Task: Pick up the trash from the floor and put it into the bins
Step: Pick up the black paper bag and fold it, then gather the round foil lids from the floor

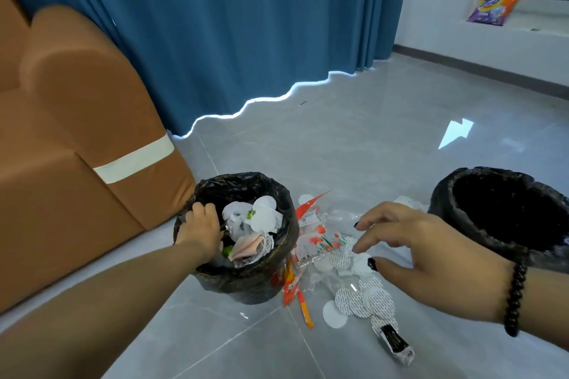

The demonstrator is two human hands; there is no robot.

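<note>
The floor [369, 120] is grey glossy tile with thin joints; behind the left bin [246, 271] hangs a blue curtain [231, 24], and just left of the bin stands a brown sofa [77, 132], cut off by the frame; far right of it a white wall with a ledge carries an orange-purple bag [497, 4]. The left bin, lined in black, is full of white scraps; the right bin [505, 212], well to its right, is dark inside and partly out of frame. Trash [348, 274] lies on the floor just right of the left bin: round white pads, a flowered wrapper, clear plastic; smaller pieces are hard to make out. The left hand [200, 231] is inside the left bin at its left rim; whether its fingers hold something I cannot tell. The right hand [425, 252] hovers over the trash, fingers spread, holding nothing. Beyond the trash the floor is open up to the curtain.
</note>
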